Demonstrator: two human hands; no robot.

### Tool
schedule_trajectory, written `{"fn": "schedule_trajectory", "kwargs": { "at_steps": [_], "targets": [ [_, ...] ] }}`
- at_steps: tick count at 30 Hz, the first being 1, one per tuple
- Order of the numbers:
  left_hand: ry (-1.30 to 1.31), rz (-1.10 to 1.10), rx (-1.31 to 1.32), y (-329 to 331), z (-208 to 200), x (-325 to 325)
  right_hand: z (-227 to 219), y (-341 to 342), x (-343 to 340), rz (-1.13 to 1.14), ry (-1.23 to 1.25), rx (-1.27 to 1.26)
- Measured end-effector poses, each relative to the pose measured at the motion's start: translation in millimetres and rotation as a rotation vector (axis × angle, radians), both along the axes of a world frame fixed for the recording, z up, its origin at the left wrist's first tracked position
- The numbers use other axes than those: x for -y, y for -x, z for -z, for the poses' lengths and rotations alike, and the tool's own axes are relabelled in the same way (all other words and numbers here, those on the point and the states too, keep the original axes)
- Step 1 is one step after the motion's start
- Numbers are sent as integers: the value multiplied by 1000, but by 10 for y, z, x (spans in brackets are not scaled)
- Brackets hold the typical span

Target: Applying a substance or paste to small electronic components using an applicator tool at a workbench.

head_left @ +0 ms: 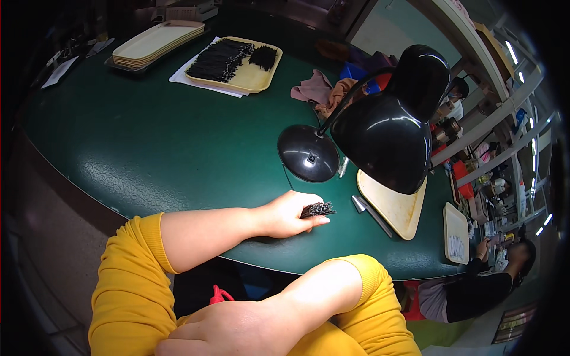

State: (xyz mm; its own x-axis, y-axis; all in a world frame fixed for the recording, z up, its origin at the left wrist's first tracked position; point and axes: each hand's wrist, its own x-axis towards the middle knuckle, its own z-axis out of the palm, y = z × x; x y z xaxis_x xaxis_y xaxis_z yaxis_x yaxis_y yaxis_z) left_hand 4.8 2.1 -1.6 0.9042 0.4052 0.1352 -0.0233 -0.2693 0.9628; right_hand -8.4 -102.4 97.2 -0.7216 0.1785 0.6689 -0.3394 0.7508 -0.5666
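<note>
My left hand is closed around a bundle of thin black wire-like pieces, just above the front edge of the green table. The bundle's silvery ends poke out to the right, past my thumb. My right hand is drawn back against my body at the lower edge, with its back showing. Its fingers are mostly cut off or hidden, so I cannot see what they hold. Beyond my left hand stands a black desk lamp with a round base.
A cream tray at the back holds more black pieces. Stacked trays stand far left. Right of my left hand lie a silver-headed tool and another cream tray. Crumpled cloths lie behind the lamp. A person sits at the right.
</note>
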Motion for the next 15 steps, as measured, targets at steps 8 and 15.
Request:
{"fn": "schedule_trajectory", "kwargs": {
  "at_steps": [8, 15],
  "targets": [
    [54, -27, 32, 24, 7, 3, 137, 106, -12, -93, 337, -82],
    [184, -26, 108, -171, 45, 3, 314, 9, -141, 283, 652, 24]
  ]
}}
